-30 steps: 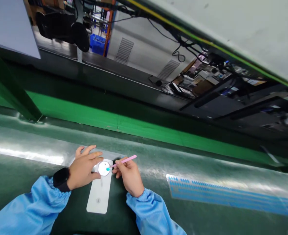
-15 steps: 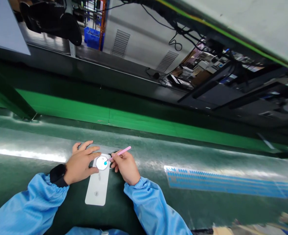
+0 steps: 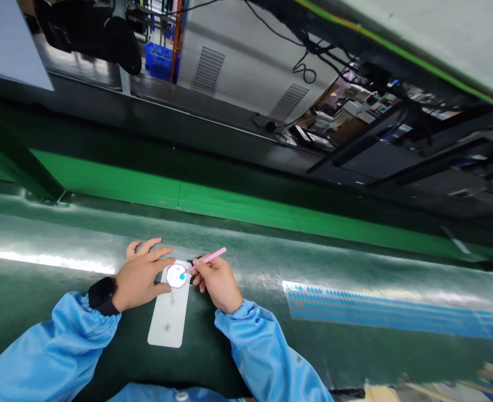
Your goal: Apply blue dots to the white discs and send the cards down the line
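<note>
A round white-faced piece (image 3: pixel 175 276) with a dark rim sits over the top end of a long white plate (image 3: pixel 168 318). Dark parts stick out on both sides of it. My left hand (image 3: pixel 143 277) reaches around its left side, thumb at the lower edge and fingertips at the upper edge, other fingers spread. Pinched in my right hand (image 3: pixel 218 282) is a thin pink stick-like tool (image 3: pixel 215 255), whose tip meets a small blue dot (image 3: pixel 182 276) on the white face. Whether the tool has two arms cannot be made out.
To the right, a clear sheet with rows of blue stickers (image 3: pixel 355 310) lies on the green work surface (image 3: pixel 254 346). A green ledge (image 3: pixel 238 212) runs behind. Cables (image 3: pixel 305 70) hang overhead, and a blue bin (image 3: pixel 159 60) stands beyond.
The view has shifted slightly. Both hands, the pink tool and the round piece keep nearly the same positions relative to each other, with the tool's tip still at the blue dot.
</note>
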Motion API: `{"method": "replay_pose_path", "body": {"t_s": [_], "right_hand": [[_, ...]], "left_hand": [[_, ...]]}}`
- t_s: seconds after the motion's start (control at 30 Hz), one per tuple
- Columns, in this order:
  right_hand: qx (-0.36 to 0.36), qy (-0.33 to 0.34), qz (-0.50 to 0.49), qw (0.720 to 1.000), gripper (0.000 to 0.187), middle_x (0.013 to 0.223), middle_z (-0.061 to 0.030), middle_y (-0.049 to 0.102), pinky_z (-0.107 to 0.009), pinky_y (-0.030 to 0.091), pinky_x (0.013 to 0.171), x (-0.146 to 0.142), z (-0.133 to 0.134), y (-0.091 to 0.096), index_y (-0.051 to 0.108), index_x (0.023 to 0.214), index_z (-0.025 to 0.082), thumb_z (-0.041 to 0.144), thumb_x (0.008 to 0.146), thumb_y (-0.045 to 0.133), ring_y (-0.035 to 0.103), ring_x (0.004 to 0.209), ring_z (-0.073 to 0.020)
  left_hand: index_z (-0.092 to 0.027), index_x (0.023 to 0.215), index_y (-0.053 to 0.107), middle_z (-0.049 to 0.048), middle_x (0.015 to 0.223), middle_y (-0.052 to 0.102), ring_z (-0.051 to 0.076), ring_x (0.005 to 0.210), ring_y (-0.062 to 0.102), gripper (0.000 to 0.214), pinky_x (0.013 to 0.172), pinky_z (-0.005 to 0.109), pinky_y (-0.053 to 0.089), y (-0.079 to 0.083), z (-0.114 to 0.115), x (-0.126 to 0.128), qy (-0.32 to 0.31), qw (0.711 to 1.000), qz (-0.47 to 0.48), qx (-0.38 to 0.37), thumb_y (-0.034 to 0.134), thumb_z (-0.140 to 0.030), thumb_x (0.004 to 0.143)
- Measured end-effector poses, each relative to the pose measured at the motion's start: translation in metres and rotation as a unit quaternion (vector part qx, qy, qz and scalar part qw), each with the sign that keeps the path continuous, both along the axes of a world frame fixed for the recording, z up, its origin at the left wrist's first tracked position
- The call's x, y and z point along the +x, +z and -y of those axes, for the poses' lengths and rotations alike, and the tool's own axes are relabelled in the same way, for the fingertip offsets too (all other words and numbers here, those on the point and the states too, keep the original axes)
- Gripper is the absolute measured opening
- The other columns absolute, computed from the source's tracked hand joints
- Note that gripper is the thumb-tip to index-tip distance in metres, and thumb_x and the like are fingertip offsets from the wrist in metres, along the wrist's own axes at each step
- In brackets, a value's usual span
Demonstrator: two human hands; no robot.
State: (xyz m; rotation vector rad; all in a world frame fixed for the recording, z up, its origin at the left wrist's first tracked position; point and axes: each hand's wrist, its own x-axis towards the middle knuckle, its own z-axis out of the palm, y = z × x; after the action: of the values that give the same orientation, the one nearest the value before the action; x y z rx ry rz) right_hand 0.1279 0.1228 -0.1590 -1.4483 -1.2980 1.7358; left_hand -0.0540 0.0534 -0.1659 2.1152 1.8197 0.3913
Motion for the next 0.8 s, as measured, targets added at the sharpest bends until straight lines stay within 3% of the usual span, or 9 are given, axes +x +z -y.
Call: {"method": "replay_pose_path", "body": {"t_s": [0.37, 0.8], "right_hand": [[0.012, 0.010, 0.012, 1.000, 0.027, 0.048, 0.0011, 0.059, -0.017, 0.027, 0.026, 0.0014, 0.0010, -0.0036, 0.055, 0.062, 0.017, 0.043, 0.064, 0.065, 0.041, 0.031, -0.0063], [0.021, 0.016, 0.035, 0.999, 0.026, 0.041, 0.0031, 0.054, -0.019, 0.024, 0.027, 0.0021, 0.0027, -0.0048, 0.055, 0.062, 0.018, 0.042, 0.067, 0.063, 0.037, 0.029, -0.0070]], "left_hand": [[-0.032, 0.113, 0.061, 0.0029, 0.130, 0.057, 0.035, 0.128, 0.035, 0.047, 0.099, 0.059, 0.021, -0.0033, 0.0005, -0.0012, -0.004, 1.000, 0.008, 0.026, 0.075, -0.038, 0.068], [-0.032, 0.114, 0.061, 0.0027, 0.132, 0.055, 0.036, 0.130, 0.033, 0.050, 0.099, 0.060, 0.019, 0.0007, 0.0001, 0.0000, 0.000, 1.000, 0.000, 0.000, 0.077, -0.035, 0.067]]}}
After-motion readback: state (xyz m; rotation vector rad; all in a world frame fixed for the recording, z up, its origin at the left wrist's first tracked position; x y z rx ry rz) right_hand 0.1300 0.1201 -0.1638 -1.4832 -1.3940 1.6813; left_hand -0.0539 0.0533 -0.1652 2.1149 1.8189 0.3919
